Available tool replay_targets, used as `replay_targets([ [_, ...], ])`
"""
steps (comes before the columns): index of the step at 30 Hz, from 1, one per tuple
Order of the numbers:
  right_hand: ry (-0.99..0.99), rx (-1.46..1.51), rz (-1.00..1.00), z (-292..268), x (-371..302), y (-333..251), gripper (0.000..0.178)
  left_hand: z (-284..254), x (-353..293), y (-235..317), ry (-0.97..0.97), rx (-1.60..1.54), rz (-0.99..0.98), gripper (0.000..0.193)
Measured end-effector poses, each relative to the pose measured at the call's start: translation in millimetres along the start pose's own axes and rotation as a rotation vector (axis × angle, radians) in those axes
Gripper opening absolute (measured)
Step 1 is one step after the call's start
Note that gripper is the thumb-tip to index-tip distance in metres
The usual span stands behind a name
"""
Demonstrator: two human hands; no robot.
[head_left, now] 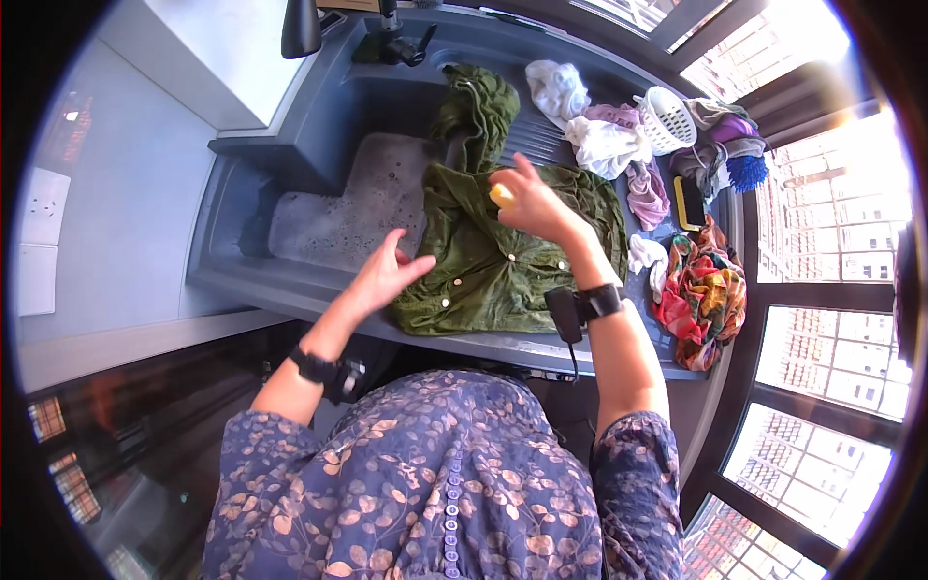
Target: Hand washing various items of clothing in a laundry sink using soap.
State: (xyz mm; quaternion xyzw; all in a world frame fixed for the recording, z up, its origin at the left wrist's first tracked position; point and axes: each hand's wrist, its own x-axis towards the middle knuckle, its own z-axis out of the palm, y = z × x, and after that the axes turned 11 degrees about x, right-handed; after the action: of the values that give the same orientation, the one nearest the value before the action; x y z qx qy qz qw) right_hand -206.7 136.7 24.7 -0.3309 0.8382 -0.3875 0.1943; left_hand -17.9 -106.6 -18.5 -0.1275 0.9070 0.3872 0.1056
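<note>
A wet green buttoned garment (498, 280), which looks like a shirt, lies spread over the ribbed side of the grey sink. Part of it is bunched toward the back, beside the basin. My right hand (530, 200) is above the garment's upper part, closed around a small yellow bar of soap (501, 196); most of the bar is hidden by the fingers. At the garment's left edge, over the basin's front, my left hand (387, 275) holds nothing, its thumb and fingers apart. Whether its thumb touches the cloth I cannot tell.
Soapy water (362, 208) stands in the grey sink (256, 302), under a black tap (394, 43). To the right are white cloths (558, 92), a white basket (667, 120), a blue scrubby cloth (746, 173), a yellow-edged phone (689, 203) and a multicoloured cloth (701, 295). Windows line the right.
</note>
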Motion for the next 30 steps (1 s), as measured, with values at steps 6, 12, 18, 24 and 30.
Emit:
replay_targets([
  [6, -0.063, -0.28, 0.253, -10, -7, -3, 0.048, 7, -52, 36, 0.153, 0.466, 0.791, 0.034],
  [12, -0.075, -0.366, 0.56, -100, -76, 29, 0.043, 45, -29, 54, 0.038, 0.259, 1.02, 0.014],
  [18, 0.356, -0.565, 0.054, -37, -75, -12, 0.037, 61, -29, 55, 0.012, 0.196, 1.105, 0.013],
  [24, 0.154, -0.44, -0.428, 74, -59, -21, 0.027, 48, -35, 47, -0.008, 0.198, 1.006, 0.015],
  [30, 0.62, 0.177, -0.013, -19, -23, 56, 0.034, 25, -35, 66, 0.051, 0.232, 0.827, 0.018],
])
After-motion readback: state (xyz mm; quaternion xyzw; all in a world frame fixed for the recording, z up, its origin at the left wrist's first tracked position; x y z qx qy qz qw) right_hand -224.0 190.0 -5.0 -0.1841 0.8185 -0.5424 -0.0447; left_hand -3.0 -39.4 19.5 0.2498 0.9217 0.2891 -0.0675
